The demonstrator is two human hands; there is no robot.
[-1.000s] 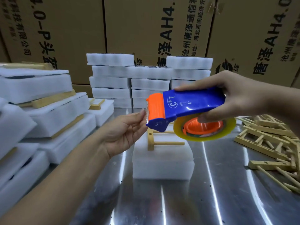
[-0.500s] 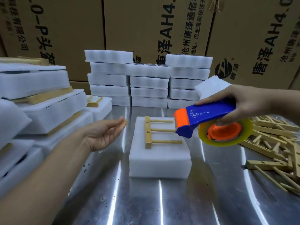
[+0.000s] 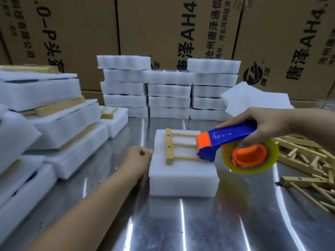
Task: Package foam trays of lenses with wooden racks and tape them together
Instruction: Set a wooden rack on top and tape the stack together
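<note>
Three cardboard boxes [image 3: 87,33] behind the table [image 3: 163,223] read "AH4" and "唐泽" in black, above three columns of stacked foam blocks [image 3: 168,91], with foam-and-wood bundles [image 3: 54,127] piled far left. The left hand [image 3: 139,156] curls its fingers against the left edge of the single foam tray [image 3: 181,178] at table centre, whether pinching anything I cannot tell, and one wooden rack [image 3: 169,149] with three dowels lies on that tray. The right hand [image 3: 268,125] grips a blue-and-orange tape dispenser [image 3: 228,140] bearing a circled "C", its orange nose at the dowel ends, its yellowish tape roll [image 3: 273,156] overhanging the tray's right side near a loose heap of racks [image 3: 299,163].
</note>
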